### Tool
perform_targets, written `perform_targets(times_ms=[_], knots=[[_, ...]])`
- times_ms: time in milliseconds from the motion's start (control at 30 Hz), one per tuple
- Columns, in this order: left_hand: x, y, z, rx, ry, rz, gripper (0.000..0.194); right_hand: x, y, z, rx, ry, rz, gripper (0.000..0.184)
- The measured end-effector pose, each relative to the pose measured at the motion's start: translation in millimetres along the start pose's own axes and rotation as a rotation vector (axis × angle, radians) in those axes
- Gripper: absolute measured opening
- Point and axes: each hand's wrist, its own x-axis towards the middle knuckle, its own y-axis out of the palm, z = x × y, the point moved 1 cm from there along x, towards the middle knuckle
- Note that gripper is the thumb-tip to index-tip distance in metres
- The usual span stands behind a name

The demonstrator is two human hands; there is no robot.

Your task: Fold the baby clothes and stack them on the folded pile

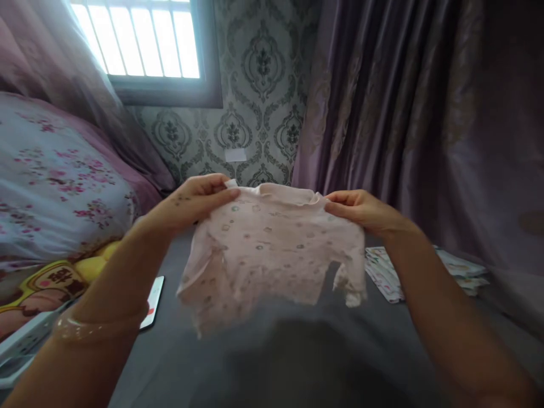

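A small pale pink long-sleeved shirt [272, 243] with a tiny scattered print hangs spread out between my hands, its neckline upward. My left hand [199, 201] pinches it at the shoulder on the left, beside a bit of white cloth or a label. At the other shoulder, close to the collar, the thumb and fingers of my right hand [361, 211] are closed on the fabric. The lower hem and the sleeve on the left look blurred. Below the shirt lies a grey sheet [170, 362].
Folded printed cloths [459, 269] lie at the right, partly behind my right forearm. A phone [153, 300] rests by my left forearm. Farther left are a yellow plush item [55, 280], a white plastic object [29, 340] and floral bedding [63, 170]. Purple curtains [374, 102] hang behind.
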Motion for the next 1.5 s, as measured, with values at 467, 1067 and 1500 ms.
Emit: perform_targets(times_ms=[467,1067,1500], knots=[[17.1,12.3,32.2,-0.199,-0.046,0.110,0.031,40.0,4.9,-6.8,-0.027,0.000,0.205,0.042],[29.7,37.0,53.3,-0.330,-0.107,0.004,0.034,43.2,-7.8,-38.2,0.171,0.069,0.062,0.047],[49.0,47.7,79.1,0.142,0.040,-0.371,0.030,72.6,5.1,-68.3,-0.067,-0.204,-0.335,0.043]])
